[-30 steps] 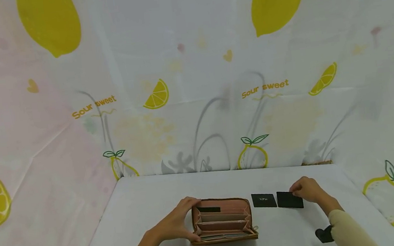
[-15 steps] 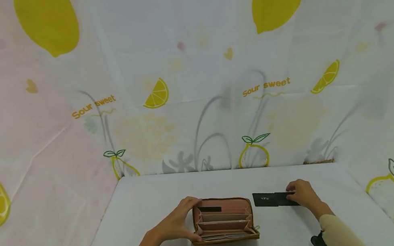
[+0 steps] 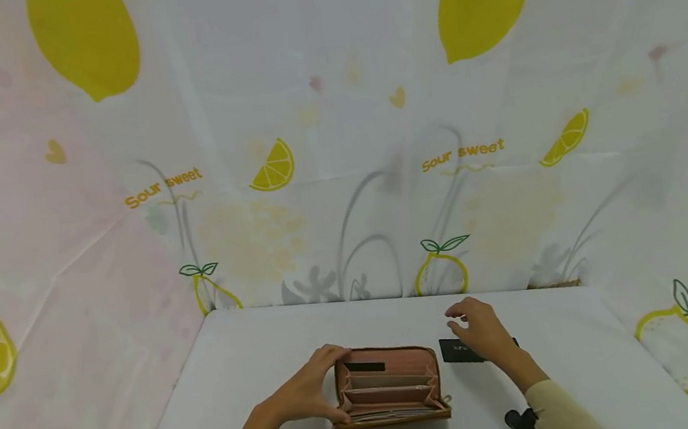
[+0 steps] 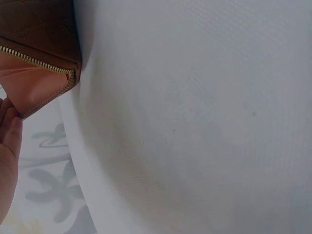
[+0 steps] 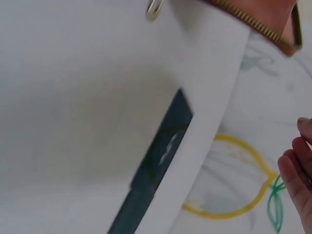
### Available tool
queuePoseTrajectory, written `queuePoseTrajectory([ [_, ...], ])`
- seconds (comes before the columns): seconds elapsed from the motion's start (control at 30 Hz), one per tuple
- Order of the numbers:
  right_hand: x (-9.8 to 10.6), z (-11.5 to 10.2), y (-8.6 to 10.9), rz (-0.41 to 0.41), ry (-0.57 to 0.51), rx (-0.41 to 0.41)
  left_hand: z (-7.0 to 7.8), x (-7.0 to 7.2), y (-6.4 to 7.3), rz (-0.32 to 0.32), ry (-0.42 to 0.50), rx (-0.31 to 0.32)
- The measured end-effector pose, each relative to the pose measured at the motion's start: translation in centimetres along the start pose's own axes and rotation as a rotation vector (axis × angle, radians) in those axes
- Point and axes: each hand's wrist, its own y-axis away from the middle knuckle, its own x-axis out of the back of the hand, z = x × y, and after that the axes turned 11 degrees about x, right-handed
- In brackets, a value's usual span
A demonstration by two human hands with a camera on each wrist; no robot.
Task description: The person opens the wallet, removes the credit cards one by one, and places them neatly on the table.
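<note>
A brown wallet (image 3: 389, 358) stands unzipped on the white table, its pink inner compartments facing me. My left hand (image 3: 307, 391) grips its left side, thumb at the lower front corner and fingers at the top edge. In the left wrist view, fingertips meet the wallet's (image 4: 39, 87) zipped edge. A black card (image 3: 458, 351) with a pale logo lies right of the wallet. My right hand (image 3: 485, 331) hovers over it with loosely bent, empty fingers. A second black card (image 5: 130, 214) adjoins the first; the hand mostly hides it in the head view.
White table (image 3: 269, 336) meets a lemon-printed cloth backdrop (image 3: 346, 235) at its far edge and both sides. A black, heart-shaped piece (image 3: 521, 424) shows beside the right sleeve (image 3: 560, 413). A dark slip (image 3: 364, 366) sits in the wallet's upper pocket.
My right hand slid the right black card left against the logo card, then let go and moved up and left. My left hand and the wallet stayed in place.
</note>
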Motion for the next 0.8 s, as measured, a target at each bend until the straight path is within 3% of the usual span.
queuePoseTrajectory([
  [0.17,-1.7,-4.7,-1.6,-0.018,-0.087,0.160,0.1,0.0,0.1,0.001,0.007,-0.004],
  [0.33,-3.3,-7.6,-2.2,-0.123,-0.119,0.268,0.3,0.0,0.2,-0.003,0.018,-0.005],
  [0.67,-4.9,-10.1,-2.7,-0.411,0.066,0.277,0.1,-0.4,0.3,-0.001,-0.002,0.013],
  [0.8,-4.9,-10.5,-3.0,-0.472,0.053,0.282,0.1,-0.3,0.3,0.010,-0.006,0.002],
])
